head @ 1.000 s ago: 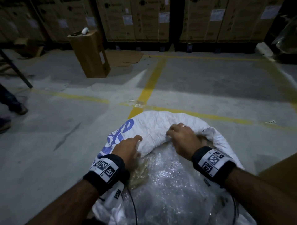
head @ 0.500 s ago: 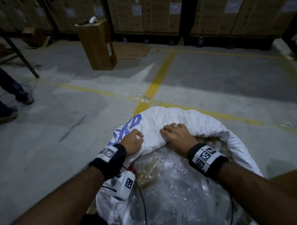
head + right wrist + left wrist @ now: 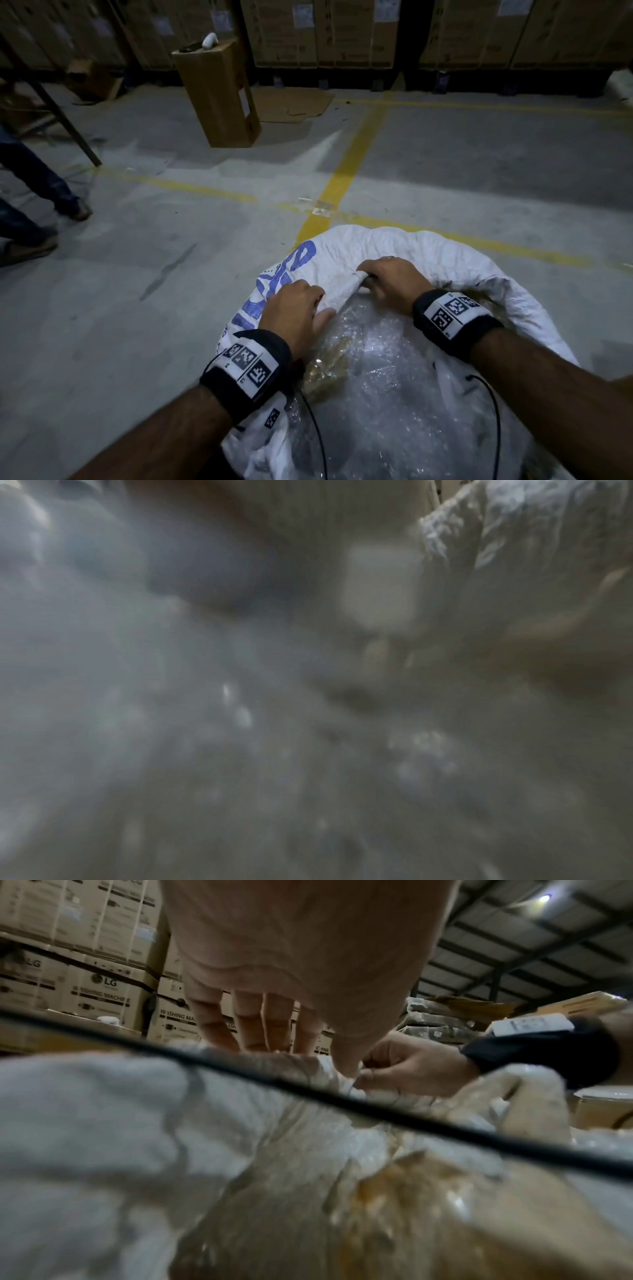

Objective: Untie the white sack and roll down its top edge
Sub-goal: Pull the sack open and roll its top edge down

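Note:
The white sack (image 3: 346,255) with blue print stands open on the floor in front of me, its far rim folded outward. Clear bubble wrap (image 3: 387,387) and some brown paper fill its mouth. My left hand (image 3: 296,315) grips the rolled rim on the left, fingers over the outside, thumb inside. My right hand (image 3: 390,281) grips the same rim just to the right, fingers curled over the fold. In the left wrist view my left hand (image 3: 274,1042) lies over the sack's edge (image 3: 103,1096) with my right hand (image 3: 404,1069) pinching fabric beside it. The right wrist view is a blur of bubble wrap (image 3: 240,723).
A tall cardboard box (image 3: 219,92) stands on the concrete floor ahead, with flat cardboard (image 3: 291,104) behind it. Stacked cartons (image 3: 342,31) line the back wall. Another person's legs (image 3: 37,192) are at the left. Yellow lines (image 3: 346,171) cross the floor. A metal bar (image 3: 65,123) leans at the left.
Both hands have shifted along the sack's far rim, staying close together, and now hold a thicker fold of it. The person at the left has stepped further into view.

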A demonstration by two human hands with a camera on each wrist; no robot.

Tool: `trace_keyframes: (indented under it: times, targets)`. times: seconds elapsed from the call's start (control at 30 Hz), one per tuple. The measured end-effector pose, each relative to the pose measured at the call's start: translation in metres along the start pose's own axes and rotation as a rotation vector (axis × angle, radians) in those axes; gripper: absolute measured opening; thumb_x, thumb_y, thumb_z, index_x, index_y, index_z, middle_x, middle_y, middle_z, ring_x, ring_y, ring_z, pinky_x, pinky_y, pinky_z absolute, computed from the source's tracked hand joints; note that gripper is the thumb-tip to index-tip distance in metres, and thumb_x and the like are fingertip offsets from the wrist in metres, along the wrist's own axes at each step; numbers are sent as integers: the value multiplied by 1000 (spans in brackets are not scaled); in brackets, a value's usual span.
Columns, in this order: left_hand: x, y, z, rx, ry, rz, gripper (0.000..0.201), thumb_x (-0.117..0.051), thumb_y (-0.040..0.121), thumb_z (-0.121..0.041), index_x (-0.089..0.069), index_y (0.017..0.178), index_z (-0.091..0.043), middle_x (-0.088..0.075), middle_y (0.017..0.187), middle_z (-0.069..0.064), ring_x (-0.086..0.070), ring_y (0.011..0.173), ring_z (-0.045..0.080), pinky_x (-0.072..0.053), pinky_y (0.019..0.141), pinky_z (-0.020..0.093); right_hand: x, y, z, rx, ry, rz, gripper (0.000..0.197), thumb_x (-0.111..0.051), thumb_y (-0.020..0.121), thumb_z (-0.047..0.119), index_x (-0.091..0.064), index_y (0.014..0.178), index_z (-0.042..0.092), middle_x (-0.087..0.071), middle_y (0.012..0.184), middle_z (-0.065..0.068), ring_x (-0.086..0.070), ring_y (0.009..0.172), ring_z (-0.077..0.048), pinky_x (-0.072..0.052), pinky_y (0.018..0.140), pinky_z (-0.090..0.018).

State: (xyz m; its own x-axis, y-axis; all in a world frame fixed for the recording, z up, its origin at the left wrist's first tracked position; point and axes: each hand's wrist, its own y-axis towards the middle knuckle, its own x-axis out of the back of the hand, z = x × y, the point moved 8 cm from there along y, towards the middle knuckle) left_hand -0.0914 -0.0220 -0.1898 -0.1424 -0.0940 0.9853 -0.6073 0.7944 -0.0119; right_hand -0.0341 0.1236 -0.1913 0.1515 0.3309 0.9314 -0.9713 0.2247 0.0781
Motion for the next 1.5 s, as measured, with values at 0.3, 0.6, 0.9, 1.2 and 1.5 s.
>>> trace_keyframes:
  times: [0.3, 0.6, 0.9, 1.2, 1.5]
  targets:
    - [-13, -3, 7, 104, -14, -47, 25, -43, 96, -39, -55, 106, -19, -64, 107, 3, -58, 101, 25, -38, 83, 32, 2, 12, -13, -167, 204, 16, 19, -49, 92, 27, -65, 98, 19, -70, 90, -6, -62, 86, -28, -50, 77, -39]
    - [-65, 42, 72, 397, -1043, 422, 42, -66, 71, -53, -52, 80, -14, -46, 78, 8, -38, 70, 22, -30, 68, 33, -14, 37, -29, -321, 423, 182, 37, -52, 94, 24, -43, 59, 15, -43, 57, 0, -39, 53, -14, -31, 56, -28]
    - [-50, 50, 77, 446, -622, 27, 31, -57, 88, -31, -39, 65, -20, -42, 58, -5, -42, 62, 21, -29, 60, 28, 1, 27, -12, -42, 4, -2, 40, -71, 74, 51, -62, 86, 14, -54, 96, -2, -47, 90, -22, -43, 76, -37]
    - [-2, 33, 49, 135, -158, -12, 16, -53, 89, -25, -67, 95, -22, -61, 101, 0, -57, 99, 22, -40, 79, 29, -7, 18, -14, -13, -129, 72, 32, -61, 87, 38, -62, 109, 16, -63, 113, -3, -54, 103, -28, -41, 85, -36]
    - [2, -20, 57, 142, -126, 86, 32, -57, 88, -32, -56, 120, -28, -58, 112, 0, -53, 110, 22, -42, 89, 31, -7, 18, -17, -41, -106, 43, 32, -60, 86, 38, -60, 111, 18, -63, 113, -2, -54, 103, -28, -42, 85, -37]
